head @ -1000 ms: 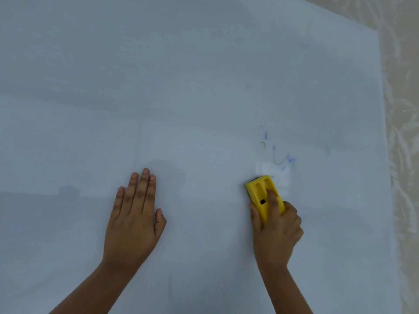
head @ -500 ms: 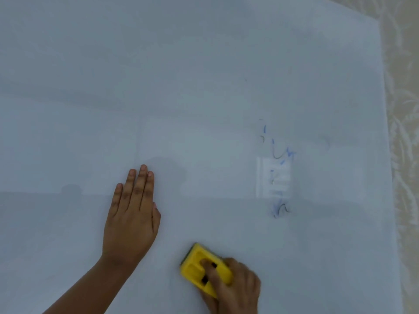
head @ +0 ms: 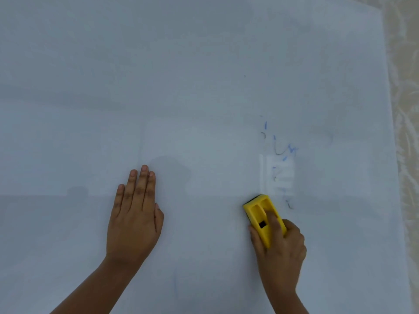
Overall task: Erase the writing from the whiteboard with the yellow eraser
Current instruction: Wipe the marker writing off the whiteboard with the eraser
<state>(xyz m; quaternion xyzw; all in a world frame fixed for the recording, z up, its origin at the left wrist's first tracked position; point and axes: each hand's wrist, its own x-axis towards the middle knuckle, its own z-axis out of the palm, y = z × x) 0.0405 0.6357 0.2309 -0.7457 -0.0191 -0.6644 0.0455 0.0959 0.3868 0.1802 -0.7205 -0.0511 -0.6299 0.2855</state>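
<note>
A large whiteboard [head: 204,75] fills nearly the whole head view. Faint blue marker strokes [head: 280,148] remain right of centre, with a few small marks further down, beside the eraser's upper right. My right hand [head: 280,252] grips the yellow eraser [head: 260,214] and presses it flat on the board just below the strokes, my forefinger lying along its top. My left hand [head: 135,216] rests flat on the board to the left, fingers together, holding nothing. A faint blue line [head: 175,285] shows low on the board between my arms.
A pale patterned surface [head: 405,132] runs along the board's right edge. A bright reflection [head: 277,175] sits on the board just above the eraser.
My right hand swept the eraser down and left to the board's lower middle, then back up and right to just under the strokes. The lower blue squiggle is mostly wiped. My left hand stayed put.
</note>
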